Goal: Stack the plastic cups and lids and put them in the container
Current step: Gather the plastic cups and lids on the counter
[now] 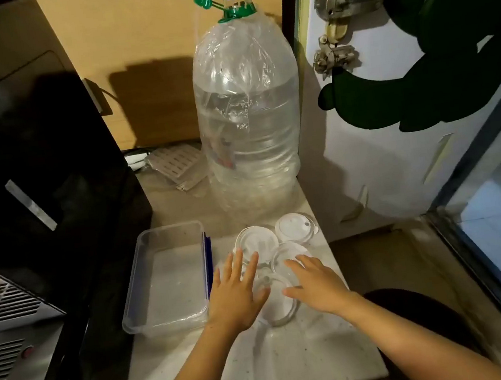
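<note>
Both grips wide and empty, the left hand (236, 292) and right hand (317, 285) should gather the lids (257, 241) at the table's (289, 362) right edge squarely, beside the container (136, 298).
</note>
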`<state>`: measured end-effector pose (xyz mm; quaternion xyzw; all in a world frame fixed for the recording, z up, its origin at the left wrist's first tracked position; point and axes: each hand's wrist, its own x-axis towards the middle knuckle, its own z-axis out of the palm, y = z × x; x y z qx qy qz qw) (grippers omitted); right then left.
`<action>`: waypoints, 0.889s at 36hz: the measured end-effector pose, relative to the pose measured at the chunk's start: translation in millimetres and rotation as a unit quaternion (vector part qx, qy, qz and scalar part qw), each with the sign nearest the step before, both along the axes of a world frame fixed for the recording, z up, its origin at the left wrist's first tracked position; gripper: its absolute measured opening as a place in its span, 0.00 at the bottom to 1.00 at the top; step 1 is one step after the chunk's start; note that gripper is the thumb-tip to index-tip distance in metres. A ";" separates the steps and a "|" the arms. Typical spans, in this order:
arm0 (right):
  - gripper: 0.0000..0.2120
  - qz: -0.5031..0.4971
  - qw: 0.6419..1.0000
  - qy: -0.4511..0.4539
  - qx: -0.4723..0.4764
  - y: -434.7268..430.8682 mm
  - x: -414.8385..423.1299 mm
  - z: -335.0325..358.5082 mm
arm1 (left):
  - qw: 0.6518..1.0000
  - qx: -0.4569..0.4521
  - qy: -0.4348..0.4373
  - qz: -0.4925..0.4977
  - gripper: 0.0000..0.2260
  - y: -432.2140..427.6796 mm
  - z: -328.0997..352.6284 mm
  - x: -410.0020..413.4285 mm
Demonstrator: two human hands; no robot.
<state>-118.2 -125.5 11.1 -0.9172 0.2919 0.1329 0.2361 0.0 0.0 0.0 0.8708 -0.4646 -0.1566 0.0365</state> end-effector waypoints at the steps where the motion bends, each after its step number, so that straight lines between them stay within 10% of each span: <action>1: 0.29 -0.014 1.000 -0.014 0.001 1.2 -0.7 0.2 | 1.000 -0.004 0.003 -0.001 0.31 0.4 0.9 -0.8; 10: 0.12 -0.177 0.977 -0.052 0.109 8.5 0.3 -17.0 | 0.997 -0.053 0.048 0.037 0.32 1.4 -2.3 2.0; 22: 0.15 -0.256 0.921 -0.134 0.262 17.2 4.1 -20.6 | 0.977 -0.133 0.134 0.097 0.35 5.8 1.5 2.0; 32: 0.14 -0.242 0.887 -0.317 0.233 14.7 19.2 33.7 | 0.816 -0.306 0.446 0.206 0.43 -0.6 33.3 4.4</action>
